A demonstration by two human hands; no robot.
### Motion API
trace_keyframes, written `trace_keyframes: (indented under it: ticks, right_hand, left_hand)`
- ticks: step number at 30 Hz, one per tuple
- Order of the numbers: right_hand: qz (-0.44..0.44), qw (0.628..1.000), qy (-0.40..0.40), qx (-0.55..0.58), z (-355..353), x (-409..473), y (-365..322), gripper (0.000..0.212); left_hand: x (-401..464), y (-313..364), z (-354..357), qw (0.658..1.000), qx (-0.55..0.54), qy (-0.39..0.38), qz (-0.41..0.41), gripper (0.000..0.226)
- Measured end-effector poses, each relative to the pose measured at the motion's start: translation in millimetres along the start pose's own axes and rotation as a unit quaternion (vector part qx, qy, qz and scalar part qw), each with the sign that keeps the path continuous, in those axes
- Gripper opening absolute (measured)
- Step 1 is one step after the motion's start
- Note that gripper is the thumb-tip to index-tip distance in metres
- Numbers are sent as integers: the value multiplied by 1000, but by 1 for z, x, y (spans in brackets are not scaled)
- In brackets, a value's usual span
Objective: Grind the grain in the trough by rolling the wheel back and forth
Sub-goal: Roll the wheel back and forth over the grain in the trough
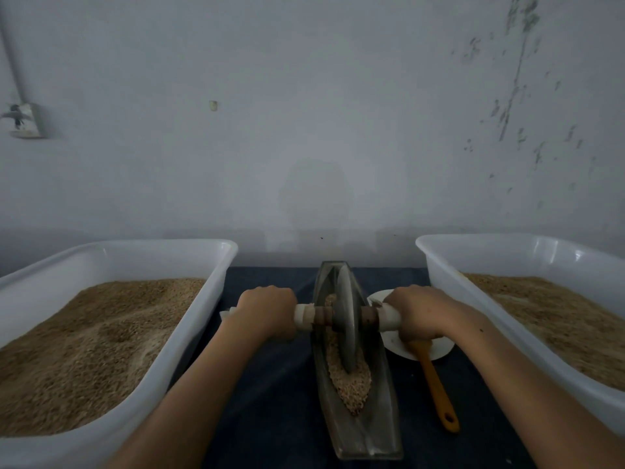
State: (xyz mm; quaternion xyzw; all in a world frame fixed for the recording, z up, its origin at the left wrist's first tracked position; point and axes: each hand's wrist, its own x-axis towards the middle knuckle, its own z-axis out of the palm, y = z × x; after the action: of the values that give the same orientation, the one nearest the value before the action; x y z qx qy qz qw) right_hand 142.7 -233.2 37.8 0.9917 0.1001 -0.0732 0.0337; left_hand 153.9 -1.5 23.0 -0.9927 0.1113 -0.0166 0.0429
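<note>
- The left hand (267, 311) is wrapped around the left end of the axle handle (304, 316), fingers curled fully over it, knuckles up.
- The right hand (417, 313) grips the right end of the same handle in the same way, fingers closed around the pale wrapped section.
- The handle passes through the centre of the wheel (346, 328), a grey disc standing upright on its edge.
- The wheel sits inside the trough (372, 431), a long, narrow, boat-shaped vessel lying lengthwise away from the person on the dark blue worktop (270, 394).
- Grain (351, 384) lies in the trough channel, heaped in front of the wheel on the near side and visible also beside it.
- A white dish (439, 350) rests on the worktop just right of the trough, partly under the right hand.
- An orange utensil (438, 390) lies with its head in the dish, handle pointing toward the person.
- A white tub on the left (216, 275) and a white tub on the right (439, 262) flank the trough; each contains brown granular material.
</note>
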Motion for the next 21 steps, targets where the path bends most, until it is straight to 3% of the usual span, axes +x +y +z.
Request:
trace_keyframes:
  ticks: [9,13,18,21]
  right_hand:
    - [-1,966,251,-65,13,2,-13,15]
    - [7,981,184,-54,8,0,-10,20]
    - [1,1000,9,-27,-2,-2,-3,28]
    - [-3,1000,-8,-10,-1,0,0,24]
  left_hand:
    - [2,-7,18,993,-41,109,-14,13]
    - [4,-7,15,997,-39,71,-1,12]
    - [1,-5,3,998,-44,-41,8,28]
    - [1,-4,1,998,-45,-50,8,29]
